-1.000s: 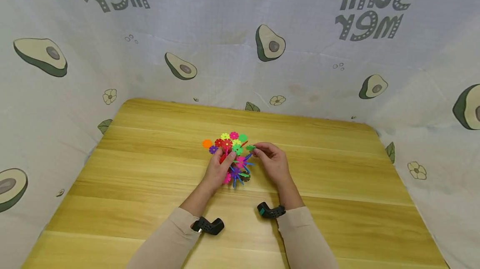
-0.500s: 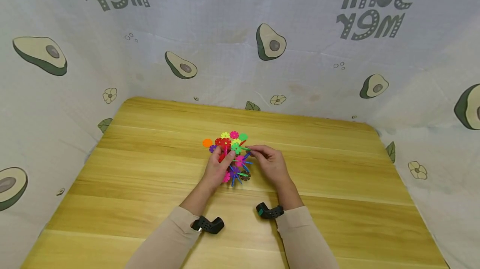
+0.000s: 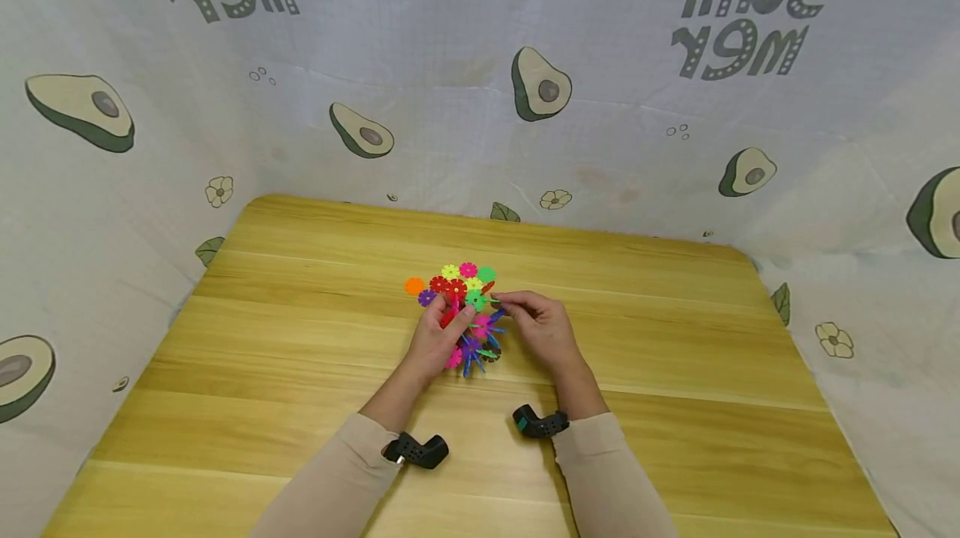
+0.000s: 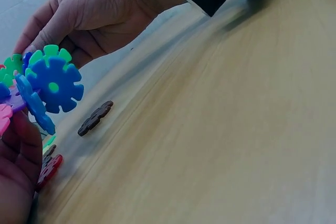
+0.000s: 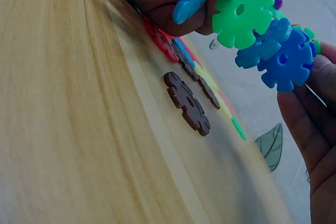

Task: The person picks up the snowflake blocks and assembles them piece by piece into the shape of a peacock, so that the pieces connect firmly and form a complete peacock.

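My left hand [image 3: 435,342] grips a built-up cluster of notched plastic snowflake discs [image 3: 483,324], in pink, purple, blue and green, with discs sticking out at several angles. From the right, my right hand [image 3: 546,328] pinches a green snowflake disc [image 3: 495,300] between thumb and fingertips, nearly edge-on and right at the cluster's side. In the right wrist view a blue disc [image 5: 286,61] and a bright green disc [image 5: 244,11] of the cluster face the camera. The left wrist view shows another blue disc [image 4: 56,85] close below the right fingertips.
Loose discs lie flat beyond the hands, among them an orange disc [image 3: 415,286] and a yellow disc [image 3: 450,272]. A brown disc [image 5: 189,103] lies under the cluster. The wooden table [image 3: 675,371] ends at a patterned cloth [image 3: 450,62].
The green disc in my right hand has turned edge-on and moved left against the cluster. My left hand keeps its grip, the cluster shifting only slightly.
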